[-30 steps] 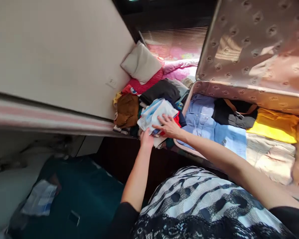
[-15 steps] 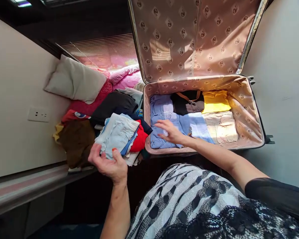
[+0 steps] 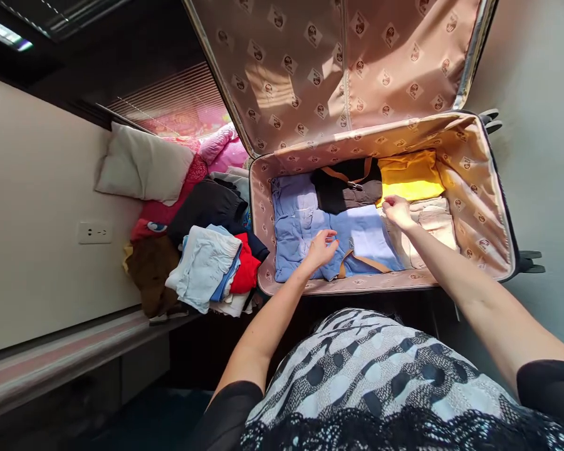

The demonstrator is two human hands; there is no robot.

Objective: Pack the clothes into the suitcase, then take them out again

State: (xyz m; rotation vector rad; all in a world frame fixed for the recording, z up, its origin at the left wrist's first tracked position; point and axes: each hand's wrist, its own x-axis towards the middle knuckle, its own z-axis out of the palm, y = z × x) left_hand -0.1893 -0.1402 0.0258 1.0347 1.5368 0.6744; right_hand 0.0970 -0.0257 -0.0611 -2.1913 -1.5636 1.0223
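An open suitcase point(image 3: 310, 287) with a pink patterned lining holds folded clothes in two rows. My left hand point(image 3: 321, 250) is over the folded blue clothes point(image 3: 291, 238) at the near left, its fingers bent but apart, with nothing in it. A brown strap point(image 3: 369, 262) lies across the blue cloth beside it. My right hand point(image 3: 397, 213) is at the border between a yellow folded garment point(image 3: 411, 178) and a beige one point(image 3: 435, 219). Its fingers are drawn together; whether they pinch any cloth is hidden. Behind lies a folded black garment point(image 3: 343, 191) with another brown strap point(image 3: 350, 178).
Left of the suitcase, a pile holds light blue folded clothes point(image 3: 207, 257), a red garment point(image 3: 245, 266) and dark clothes point(image 3: 207, 207). A pillow point(image 3: 143, 164) leans behind it. A wall with a socket point(image 3: 94, 233) bounds the left; the raised lid point(image 3: 301, 75) stands at the back.
My left hand has left the light blue pile and moved right over the suitcase. My right hand has gone from the blue clothes to the yellow and beige garments. The view has shifted.
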